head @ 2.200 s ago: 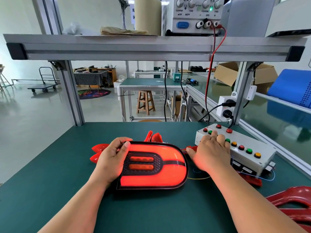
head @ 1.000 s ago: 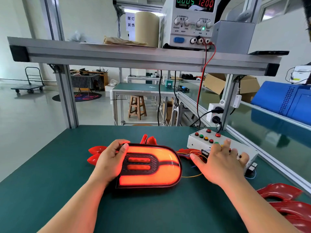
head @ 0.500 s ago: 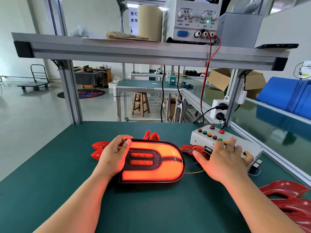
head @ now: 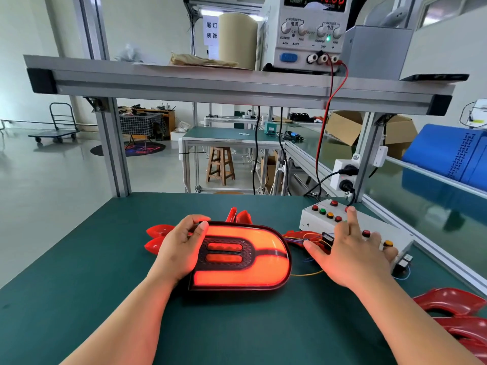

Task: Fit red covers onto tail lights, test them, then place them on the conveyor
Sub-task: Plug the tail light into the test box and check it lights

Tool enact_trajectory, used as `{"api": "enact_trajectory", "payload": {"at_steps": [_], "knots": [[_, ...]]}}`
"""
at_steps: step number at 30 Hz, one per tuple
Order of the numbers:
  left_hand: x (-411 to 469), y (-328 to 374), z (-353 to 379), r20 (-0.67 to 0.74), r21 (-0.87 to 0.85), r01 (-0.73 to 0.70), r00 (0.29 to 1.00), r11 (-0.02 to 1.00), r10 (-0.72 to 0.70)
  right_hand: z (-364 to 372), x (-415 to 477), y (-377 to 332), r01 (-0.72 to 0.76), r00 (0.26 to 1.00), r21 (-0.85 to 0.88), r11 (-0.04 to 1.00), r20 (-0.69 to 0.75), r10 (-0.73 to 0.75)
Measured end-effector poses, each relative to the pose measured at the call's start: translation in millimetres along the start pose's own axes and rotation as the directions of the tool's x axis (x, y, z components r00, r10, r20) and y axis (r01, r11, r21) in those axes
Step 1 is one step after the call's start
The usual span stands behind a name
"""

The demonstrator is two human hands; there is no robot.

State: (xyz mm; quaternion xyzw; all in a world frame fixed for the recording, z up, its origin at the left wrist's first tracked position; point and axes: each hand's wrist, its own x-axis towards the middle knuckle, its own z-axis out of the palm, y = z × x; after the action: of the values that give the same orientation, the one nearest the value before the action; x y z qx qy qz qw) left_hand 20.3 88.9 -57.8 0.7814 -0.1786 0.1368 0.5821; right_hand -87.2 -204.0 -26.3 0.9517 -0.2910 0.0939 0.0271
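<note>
A D-shaped tail light (head: 241,255) lies flat on the green bench mat (head: 79,299), lit orange-red, with two red bars in its dark centre. My left hand (head: 181,247) grips its left end, thumb on the top edge. My right hand (head: 350,250) is spread flat over the white button box (head: 313,219) to the right, index finger stretched toward the red buttons at its far edge. Coloured wires (head: 307,237) run from the light to the box.
Loose red covers lie behind the light (head: 158,237) and stacked at the bench's right front (head: 453,309). A power supply (head: 308,32) sits on the overhead shelf with red and black leads hanging down. The conveyor's aluminium rail (head: 434,248) runs along the right.
My right hand slid right along the button box and its fingers spread, index finger now reaching the far row. The left hand and lit tail light stayed in place.
</note>
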Motion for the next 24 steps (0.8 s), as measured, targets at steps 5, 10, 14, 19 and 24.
{"api": "enact_trajectory", "payload": {"at_steps": [5, 10, 14, 19, 24], "knots": [[-1, 0, 1, 0.004, -0.051, 0.036, 0.999, 0.998, -0.036, -15, 13, -1, 0.075, 0.997, -0.138, 0.988, 0.009, -0.075], [-2, 2, 0, 0.000, -0.079, 0.051, 0.999, 0.996, -0.052, -15, 22, -11, 0.167, 0.984, -0.082, 0.983, 0.075, -0.161], [-2, 1, 0, 0.006, -0.053, 0.041, 0.999, 0.998, -0.040, -11, 26, -16, 0.180, 0.979, -0.073, 0.981, 0.114, -0.172], [-1, 1, 1, -0.002, -0.040, 0.028, 1.000, 0.999, -0.028, -5, 26, -19, 0.154, 0.982, -0.053, 0.987, 0.116, -0.148], [-1, 1, 0, -0.001, -0.014, 0.012, 1.000, 1.000, -0.012, -5, 26, -19, 0.138, 0.987, -0.040, 0.990, 0.091, -0.134]]}}
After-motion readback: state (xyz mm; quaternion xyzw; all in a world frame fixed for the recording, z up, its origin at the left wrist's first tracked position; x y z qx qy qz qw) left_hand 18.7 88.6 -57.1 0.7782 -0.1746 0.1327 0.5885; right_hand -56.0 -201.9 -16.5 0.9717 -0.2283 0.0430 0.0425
